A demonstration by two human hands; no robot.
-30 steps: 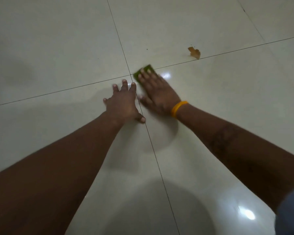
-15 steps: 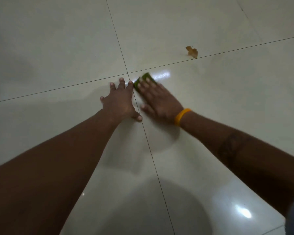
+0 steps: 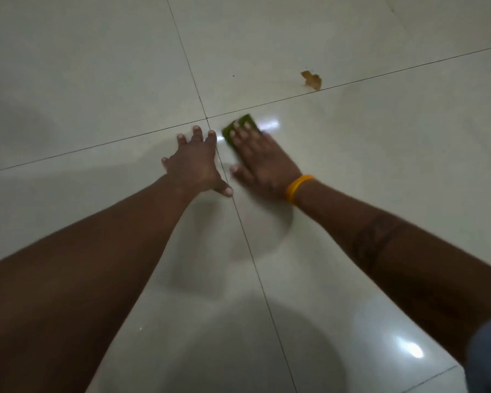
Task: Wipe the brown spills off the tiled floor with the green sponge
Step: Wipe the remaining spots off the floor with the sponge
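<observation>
Green sponge is lying flat on the tiled floor, just right of the four-tile grout crossing, on the near-right tile. Right hand is pressing it down with straight fingers laid over it, not curling round it. Left hand is resting flat on the neighbouring tile, fingers spread, gripping nothing, looks like it's bracing.

Brown spill is sitting well apart, further out and to the right, just past the grout line, not yet wiped.

My read: sponge should be pushed along toward that spill with even palm pressure, flat face down, so the mess isn't smeared into the grout.

Sponge's long axis seems to be running up-right, roughly toward the spill; the frame is blurred, so not certain.
</observation>
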